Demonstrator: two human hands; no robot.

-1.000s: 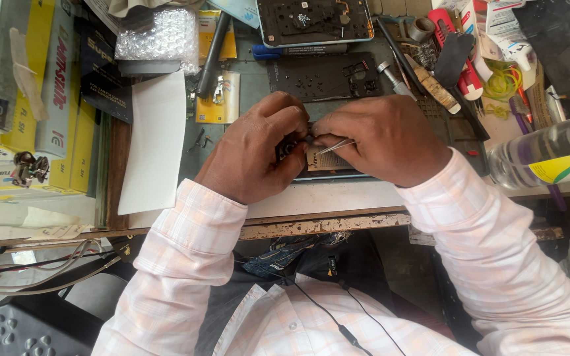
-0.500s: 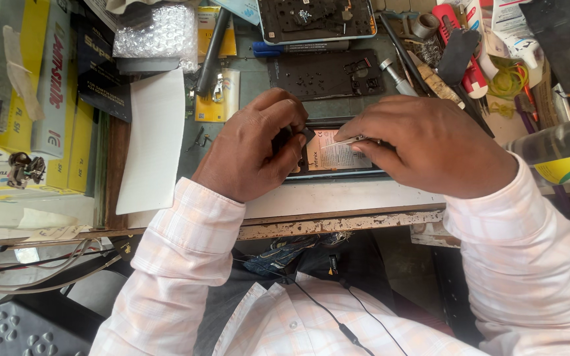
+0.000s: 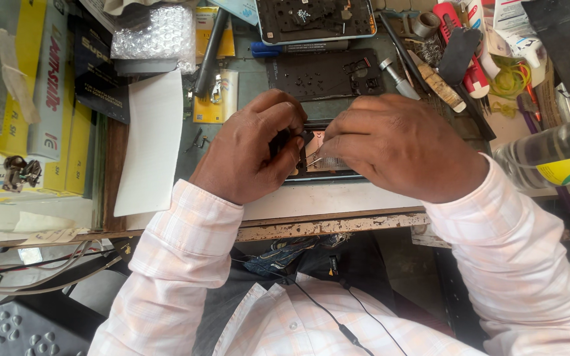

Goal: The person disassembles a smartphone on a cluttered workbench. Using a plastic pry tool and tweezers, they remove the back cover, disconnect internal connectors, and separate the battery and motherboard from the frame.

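An opened phone (image 3: 321,168) is pinned flat near the front edge of the surface (image 3: 338,198), the left hand (image 3: 249,155) with its grip closed on the phone's left end and the right hand (image 3: 400,148) pinching fine tweezers (image 3: 313,160) over the exposed inside. A slip could be caused by the tight pinch, so that a small part is flicked away. Farther back, a dark back cover (image 3: 324,74) and another opened phone (image 3: 315,18) are laid among scattered tools, where a dropped part would be lost.

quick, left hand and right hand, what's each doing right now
Left hand: fingers curled shut on the opened phone, steadying its left end.
Right hand: closed, pinching thin tweezers over the phone.
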